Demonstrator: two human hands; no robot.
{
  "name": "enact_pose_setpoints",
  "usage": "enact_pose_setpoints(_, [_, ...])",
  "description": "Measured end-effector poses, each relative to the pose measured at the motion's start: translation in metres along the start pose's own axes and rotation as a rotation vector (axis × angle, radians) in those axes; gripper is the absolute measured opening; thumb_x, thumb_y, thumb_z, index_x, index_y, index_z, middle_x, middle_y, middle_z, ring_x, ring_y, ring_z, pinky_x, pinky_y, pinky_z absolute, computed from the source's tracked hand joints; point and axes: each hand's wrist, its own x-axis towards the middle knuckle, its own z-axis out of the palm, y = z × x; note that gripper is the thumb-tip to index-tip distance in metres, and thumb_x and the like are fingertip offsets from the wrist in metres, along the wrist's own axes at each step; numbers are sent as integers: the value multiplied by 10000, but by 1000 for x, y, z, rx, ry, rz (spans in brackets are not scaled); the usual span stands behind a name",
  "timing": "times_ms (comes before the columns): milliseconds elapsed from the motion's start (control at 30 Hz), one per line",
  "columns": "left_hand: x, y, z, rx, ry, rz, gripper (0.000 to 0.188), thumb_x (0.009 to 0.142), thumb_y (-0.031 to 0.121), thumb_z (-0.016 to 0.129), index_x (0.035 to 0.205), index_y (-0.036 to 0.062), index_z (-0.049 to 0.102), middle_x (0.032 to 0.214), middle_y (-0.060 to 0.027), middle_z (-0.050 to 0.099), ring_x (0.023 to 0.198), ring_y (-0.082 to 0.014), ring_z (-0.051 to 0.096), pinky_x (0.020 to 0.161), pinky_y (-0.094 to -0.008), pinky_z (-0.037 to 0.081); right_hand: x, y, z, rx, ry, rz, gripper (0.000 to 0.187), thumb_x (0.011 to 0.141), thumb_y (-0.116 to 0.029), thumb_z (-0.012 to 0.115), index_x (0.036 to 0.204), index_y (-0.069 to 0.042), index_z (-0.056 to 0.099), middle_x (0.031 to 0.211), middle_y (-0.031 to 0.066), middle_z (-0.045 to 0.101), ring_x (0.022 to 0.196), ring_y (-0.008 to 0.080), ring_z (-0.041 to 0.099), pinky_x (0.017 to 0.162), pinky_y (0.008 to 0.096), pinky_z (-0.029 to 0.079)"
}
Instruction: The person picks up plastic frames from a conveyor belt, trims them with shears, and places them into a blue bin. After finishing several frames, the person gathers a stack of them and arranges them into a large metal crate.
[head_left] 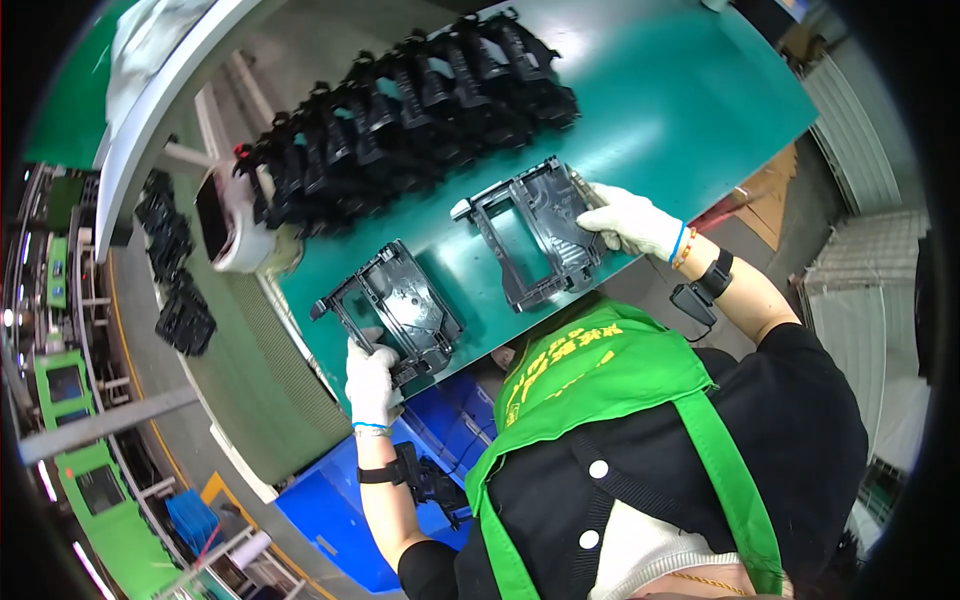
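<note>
Both my hands wear white gloves. My left hand point(372, 380) grips the lower left edge of a black plastic frame point(408, 303), which has a rectangular opening on its left side. My right hand point(630, 222) is closed on the right edge of a second black plastic frame point(568, 222) of similar shape, tilted over the green table point(690, 100). The fingers under each part are partly hidden. A gap of green tabletop separates the two frames.
A long row of similar black plastic parts point(410, 110) stands along the table's far side. To the left runs a green conveyor belt point(290, 375) with more black parts point(175, 265) beyond it. A blue bin point(335, 520) sits below the table's near left corner.
</note>
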Motion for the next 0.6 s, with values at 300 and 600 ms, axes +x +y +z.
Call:
enact_pose_setpoints(300, [27, 32, 30, 389, -32, 97, 414, 779, 126, 620, 1178, 17, 613, 955, -140, 708, 861, -288, 689, 803, -369, 534, -30, 36, -165, 146, 117, -57, 600, 970, -123, 643, 1540, -95, 457, 838, -71, 539, 517, 3, 366, 421, 206, 294])
enact_pose_setpoints(600, [33, 37, 31, 542, 27, 126, 379, 823, 195, 620, 1168, 37, 615, 1036, -225, 731, 983, -407, 705, 881, -467, 531, 0, 37, -203, -618, 875, -842, 550, 1011, -149, 595, 1532, -39, 458, 1104, 111, 715, 996, 239, 710, 878, 361, 574])
